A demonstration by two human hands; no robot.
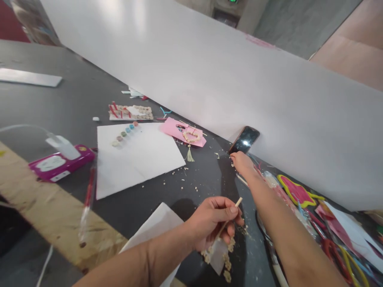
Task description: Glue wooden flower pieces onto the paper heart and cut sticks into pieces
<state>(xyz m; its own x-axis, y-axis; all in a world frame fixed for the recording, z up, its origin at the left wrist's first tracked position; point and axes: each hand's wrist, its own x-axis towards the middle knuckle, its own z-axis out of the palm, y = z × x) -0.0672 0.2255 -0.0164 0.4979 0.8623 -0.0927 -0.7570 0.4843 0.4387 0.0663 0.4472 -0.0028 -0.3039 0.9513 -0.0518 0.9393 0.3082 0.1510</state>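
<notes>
My left hand (214, 219) pinches a thin pale wooden stick (238, 202) between thumb and fingers, its upper end pointing away from me. Under that hand lie a small white paper piece (218, 257) and several knobbly beige flower-like pieces (227, 265). My right hand (243, 163) is stretched forward, low over the dark table, close to the bottom edge of a phone (245, 139) that leans against the white panel. Its fingertips are drawn together; whether anything is between them is too small to make out. Pale crumbs lie beside it.
A white sheet (137, 159) bears several small paint pots (123, 134). Beyond it are pink paper (172, 129) and a beaded loop (191, 136) with a tassel. A purple power strip (62, 163) sits left; craft supplies with scissors (335, 255) crowd the right. A white panel (209, 79) borders the table.
</notes>
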